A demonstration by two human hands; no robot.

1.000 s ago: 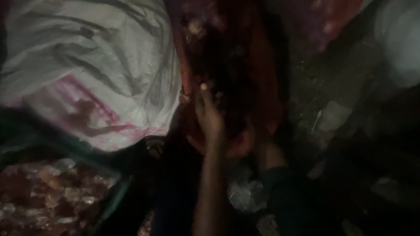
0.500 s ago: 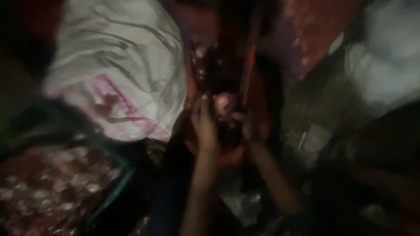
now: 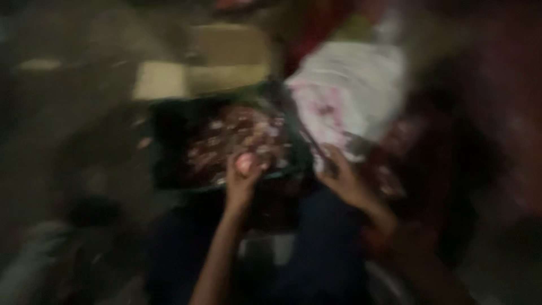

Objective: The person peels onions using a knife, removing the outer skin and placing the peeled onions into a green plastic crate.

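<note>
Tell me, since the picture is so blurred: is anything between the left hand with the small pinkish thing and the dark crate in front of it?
Nothing visible. The left hand holds the small pinkish thing right at the near rim of the dark crate, with no gap filled by anything else. The right hand and white sack lie off to the side.

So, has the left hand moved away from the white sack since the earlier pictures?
Yes. The left hand now sits left of the white sack, over the dark crate.

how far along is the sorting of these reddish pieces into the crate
Done: the dark crate already holds a layer of reddish pieces. In hand: the left hand holds a small pinkish piece over it; the right hand touches the white sack. Left: blur hides how much remains.
</note>
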